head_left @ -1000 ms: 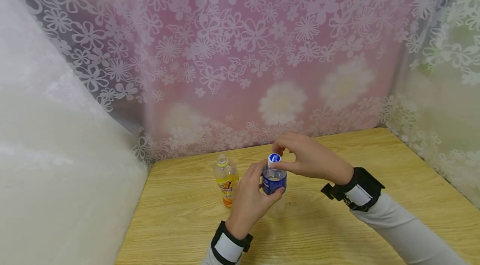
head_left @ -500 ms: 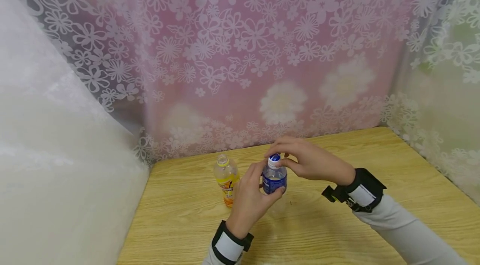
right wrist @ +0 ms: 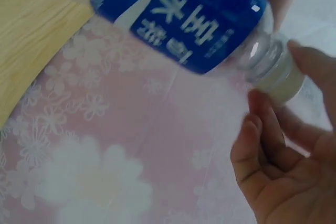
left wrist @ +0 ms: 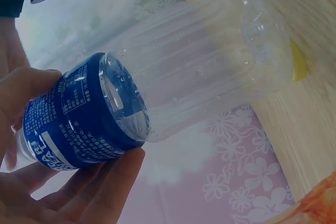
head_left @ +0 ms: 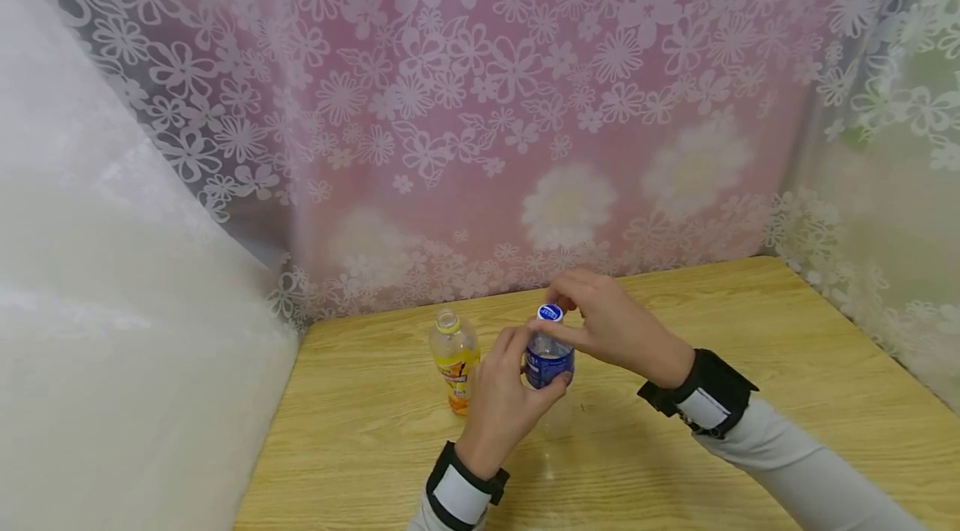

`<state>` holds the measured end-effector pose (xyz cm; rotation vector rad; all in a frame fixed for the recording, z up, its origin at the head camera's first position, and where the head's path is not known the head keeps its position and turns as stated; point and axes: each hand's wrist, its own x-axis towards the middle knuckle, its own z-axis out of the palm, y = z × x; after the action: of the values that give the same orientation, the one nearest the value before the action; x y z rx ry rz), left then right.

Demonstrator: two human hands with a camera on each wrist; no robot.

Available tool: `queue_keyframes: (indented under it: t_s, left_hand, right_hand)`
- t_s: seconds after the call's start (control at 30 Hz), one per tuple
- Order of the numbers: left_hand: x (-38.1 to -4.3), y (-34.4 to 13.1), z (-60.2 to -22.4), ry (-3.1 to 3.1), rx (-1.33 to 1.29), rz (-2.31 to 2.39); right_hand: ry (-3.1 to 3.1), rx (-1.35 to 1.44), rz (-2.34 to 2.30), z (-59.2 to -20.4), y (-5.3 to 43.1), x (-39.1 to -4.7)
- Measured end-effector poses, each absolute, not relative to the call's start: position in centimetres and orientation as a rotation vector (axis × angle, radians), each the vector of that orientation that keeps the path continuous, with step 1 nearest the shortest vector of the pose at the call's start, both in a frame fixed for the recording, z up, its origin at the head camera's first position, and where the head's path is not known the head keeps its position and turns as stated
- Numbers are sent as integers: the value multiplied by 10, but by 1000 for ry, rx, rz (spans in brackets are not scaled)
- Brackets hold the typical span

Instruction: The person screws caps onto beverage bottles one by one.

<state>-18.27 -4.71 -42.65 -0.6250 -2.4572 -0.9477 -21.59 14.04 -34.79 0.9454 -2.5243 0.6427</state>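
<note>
On the table [head_left: 337,456] a yellow bottle [head_left: 453,366] stood left of the left hand [head_left: 495,398], which gripped a blue bottle [head_left: 547,368]; the right hand [head_left: 622,327] pinched its cap [head_left: 550,313].

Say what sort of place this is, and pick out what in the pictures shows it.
Probably a small indoor work booth, though the wider room is out of view. A wood-grain table has a pink floral curtain behind it, and a whitish sheet screens the picture's left side.
</note>
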Motion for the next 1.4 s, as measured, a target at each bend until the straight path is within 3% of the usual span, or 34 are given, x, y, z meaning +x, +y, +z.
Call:
queue_keyframes:
  t_s: [0.27,0.7,1.03,1.4]
  left_hand:
    - [-182,-48,-425,-2424,-661,-1014]
    - [-178,-46,-424,-2406,-630,-931]
    - [-179,-49,-422,-2417,-641,-1068]
    - [-179,-47,-422,-2406,-654,-1094]
  right_hand:
    - [-2491,1290,732,-333,155,-217]
    - [-2453,1012,556,-343,141,-217]
    - [-2460,1336,754,-331,156,-217]
    - [-2394,1306,637,-335,149,-221]
